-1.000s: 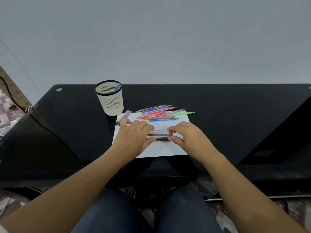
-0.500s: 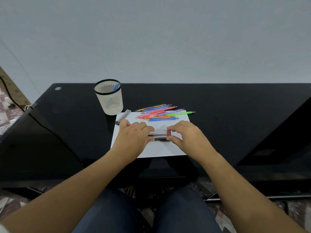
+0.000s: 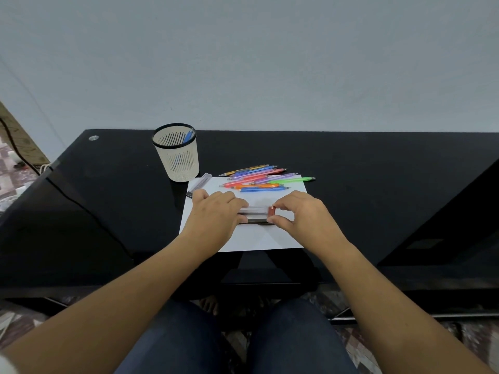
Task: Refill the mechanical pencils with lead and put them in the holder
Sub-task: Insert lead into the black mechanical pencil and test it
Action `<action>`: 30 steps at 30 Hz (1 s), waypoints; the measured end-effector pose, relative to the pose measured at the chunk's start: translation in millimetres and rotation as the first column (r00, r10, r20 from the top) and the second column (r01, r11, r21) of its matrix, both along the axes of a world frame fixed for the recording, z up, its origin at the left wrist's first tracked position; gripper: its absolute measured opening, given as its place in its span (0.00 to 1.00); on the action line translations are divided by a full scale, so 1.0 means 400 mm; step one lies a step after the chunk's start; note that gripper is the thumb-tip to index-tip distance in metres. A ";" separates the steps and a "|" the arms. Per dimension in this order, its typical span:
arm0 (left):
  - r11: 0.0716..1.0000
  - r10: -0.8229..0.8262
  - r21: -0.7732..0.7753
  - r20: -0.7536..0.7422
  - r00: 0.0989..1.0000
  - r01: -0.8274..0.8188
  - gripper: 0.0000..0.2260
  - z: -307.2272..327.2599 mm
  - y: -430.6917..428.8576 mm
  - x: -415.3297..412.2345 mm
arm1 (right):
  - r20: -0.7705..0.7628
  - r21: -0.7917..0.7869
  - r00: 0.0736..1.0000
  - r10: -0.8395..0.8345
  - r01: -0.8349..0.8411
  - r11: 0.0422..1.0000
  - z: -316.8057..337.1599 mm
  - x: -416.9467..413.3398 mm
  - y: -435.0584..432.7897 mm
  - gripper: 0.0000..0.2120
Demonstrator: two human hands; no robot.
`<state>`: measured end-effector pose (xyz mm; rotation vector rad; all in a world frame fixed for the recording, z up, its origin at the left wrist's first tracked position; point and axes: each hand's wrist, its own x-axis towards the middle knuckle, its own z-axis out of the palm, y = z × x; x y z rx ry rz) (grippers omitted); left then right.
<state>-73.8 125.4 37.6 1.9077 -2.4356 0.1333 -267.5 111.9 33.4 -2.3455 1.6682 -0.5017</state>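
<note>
Both of your hands are down on the white paper sheet [image 3: 243, 238], which lies against the near edge of the black tabletop [image 3: 378, 184]. Between them sits the clear lead case [image 3: 255, 210], lying crosswise and parallel to that near edge. Your left hand [image 3: 216, 214] is curled over its left end, knuckles up and fingers wrapped down, gripping it. Your right hand [image 3: 299, 214] pinches its red-capped end between forefinger and thumb, with the other fingers tucked in behind. There is a dark strip [image 3: 253, 220] right alongside the case on the near side. It may be a second case or only shadow; it can't be told from here.

Just beyond your knuckles, the mechanical pencils [image 3: 264, 178] lie in a loose, colourful heap across the far edge of the sheet. They are yellow, blue, purple, pink, orange and green, with their tips pointing toward the right edge of the tabletop. The green one reaches furthest right, off the paper.

Toward the far left stands the holder [image 3: 176, 155], a cream slotted cup with a black rim. It is upright, and one blue pencil [image 3: 189, 136] leans inside it. A spare clear tube [image 3: 199, 183] lies tilted just beside the holder's base, touching the sheet's far left corner.

A black cable [image 3: 81, 206] runs along the tabletop's left side.
</note>
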 end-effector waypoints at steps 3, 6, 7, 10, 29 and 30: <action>1.000 0.001 0.009 -0.010 1.000 -0.001 0.18 -0.002 -0.001 0.002 | -0.011 -0.005 1.000 -0.001 0.001 1.000 -0.003 0.003 0.001 0.16; 0.999 0.008 0.040 -0.009 1.000 -0.008 0.18 -0.005 -0.004 0.003 | 0.011 0.006 1.000 0.022 -0.022 1.000 -0.002 0.003 0.002 0.16; 0.999 0.013 0.047 -0.014 1.000 -0.013 0.19 -0.004 -0.005 0.002 | 0.024 0.014 0.999 0.026 -0.027 1.000 0.000 0.004 0.002 0.17; 0.999 0.021 0.043 -0.027 0.999 -0.020 0.19 -0.003 -0.004 -0.001 | 0.009 0.036 0.999 0.044 -0.044 0.998 0.006 0.012 -0.001 0.19; 0.996 0.052 0.068 -0.044 0.998 -0.049 0.18 -0.007 -0.010 0.004 | -0.075 0.079 0.995 -0.072 0.078 0.994 -0.008 0.030 -0.012 0.14; 0.997 0.052 0.059 -0.047 0.998 -0.049 0.18 -0.009 -0.010 0.005 | -0.067 0.081 0.995 -0.078 0.083 0.993 -0.007 0.030 -0.012 0.15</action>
